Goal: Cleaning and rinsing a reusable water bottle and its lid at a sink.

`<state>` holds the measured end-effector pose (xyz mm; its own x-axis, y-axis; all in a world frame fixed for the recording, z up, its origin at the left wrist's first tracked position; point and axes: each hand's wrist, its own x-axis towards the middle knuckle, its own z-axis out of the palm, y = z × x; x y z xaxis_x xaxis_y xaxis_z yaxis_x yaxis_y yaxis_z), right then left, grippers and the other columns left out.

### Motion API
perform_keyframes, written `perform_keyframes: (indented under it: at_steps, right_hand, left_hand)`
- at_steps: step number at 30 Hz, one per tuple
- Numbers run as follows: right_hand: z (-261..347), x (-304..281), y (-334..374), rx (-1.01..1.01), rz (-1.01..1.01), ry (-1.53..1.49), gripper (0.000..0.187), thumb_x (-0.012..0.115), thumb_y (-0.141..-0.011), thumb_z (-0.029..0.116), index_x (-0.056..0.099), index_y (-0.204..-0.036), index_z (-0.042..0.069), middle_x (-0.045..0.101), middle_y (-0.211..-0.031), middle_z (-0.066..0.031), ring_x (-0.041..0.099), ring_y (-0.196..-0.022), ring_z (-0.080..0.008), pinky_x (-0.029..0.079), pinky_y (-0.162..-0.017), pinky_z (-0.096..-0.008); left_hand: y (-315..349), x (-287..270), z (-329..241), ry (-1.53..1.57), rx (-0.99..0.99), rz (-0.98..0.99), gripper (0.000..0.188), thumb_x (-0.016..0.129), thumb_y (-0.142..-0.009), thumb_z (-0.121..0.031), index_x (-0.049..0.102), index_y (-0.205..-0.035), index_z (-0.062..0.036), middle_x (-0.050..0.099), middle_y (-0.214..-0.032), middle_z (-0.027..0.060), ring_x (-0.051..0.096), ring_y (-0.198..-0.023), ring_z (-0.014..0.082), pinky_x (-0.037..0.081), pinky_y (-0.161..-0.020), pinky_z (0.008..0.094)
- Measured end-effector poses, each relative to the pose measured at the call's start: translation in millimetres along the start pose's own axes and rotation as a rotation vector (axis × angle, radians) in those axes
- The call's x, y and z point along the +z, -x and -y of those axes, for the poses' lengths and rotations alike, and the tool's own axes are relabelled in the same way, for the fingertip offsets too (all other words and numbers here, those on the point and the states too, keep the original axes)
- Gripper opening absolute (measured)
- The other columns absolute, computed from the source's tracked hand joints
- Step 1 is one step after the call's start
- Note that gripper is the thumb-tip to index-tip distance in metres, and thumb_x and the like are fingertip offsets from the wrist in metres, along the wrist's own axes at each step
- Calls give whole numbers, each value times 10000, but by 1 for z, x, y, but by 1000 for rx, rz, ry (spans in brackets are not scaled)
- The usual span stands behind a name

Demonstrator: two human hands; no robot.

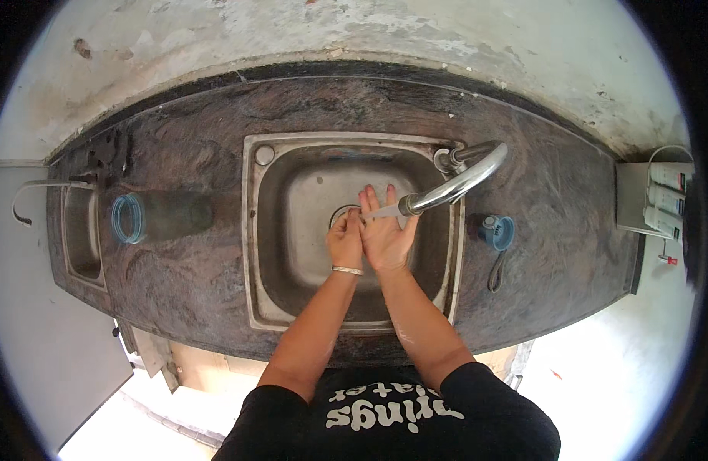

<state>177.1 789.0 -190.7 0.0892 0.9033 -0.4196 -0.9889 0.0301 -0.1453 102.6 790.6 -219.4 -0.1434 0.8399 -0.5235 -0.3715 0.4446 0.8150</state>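
Both of my hands are over the steel sink [250, 230], under the curved chrome faucet [465, 184]. From its spout a stream of water [384, 211] runs onto them. My right hand [388, 238] is turned palm up, with its fingers stretched out and apart. Close against its little-finger side is my left hand [344, 244], fingers curled in and tips near the water. Whether those fingers pinch anything cannot be made out. A light bracelet [348, 270] circles my left wrist. The drain [340, 213] is partly hidden behind my hands.
On the dark stone counter [177, 284], left of the sink, is a bluish see-through bottle [165, 217] with an uncovered mouth. To the right sits a blue lid [498, 232] with a strap [495, 273]. A second, smaller basin [82, 230] is at the far left.
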Motion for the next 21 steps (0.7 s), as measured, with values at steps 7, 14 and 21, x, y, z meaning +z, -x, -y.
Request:
perform_keyframes:
  at_steps: [7, 14, 21]
  right_hand:
    - [-7, 4, 12, 4, -39, 13, 839, 373, -808, 736, 274, -1414, 165, 269, -1447, -135, 255, -1344, -311, 219, -1082, -490]
    - [-6, 5, 9, -40, -40, -49, 887, 444, -799, 702, 167, -1451, 168, 220, -1451, -201, 225, -1354, -323, 199, -1107, -478]
    - [-1, 0, 4, -66, -26, -1, 892, 439, -804, 699, 145, -1462, 174, 215, -1462, -206, 216, -1362, -328, 205, -1105, -468]
  left_hand:
    - [-2, 6, -23, 69, -254, -126, 308, 518, -943, -284, 624, -855, -9, 564, -747, 9, 485, -641, 94, 407, -557, 239]
    - [6, 0, -16, 388, -189, 182, 381, 505, -953, -231, 497, -1226, 34, 562, -1146, 70, 523, -1016, 136, 417, -915, 269]
    - [8, -3, -16, 432, -150, 371, 354, 485, -961, -162, 491, -1265, 20, 568, -1120, 42, 517, -978, 90, 409, -912, 246]
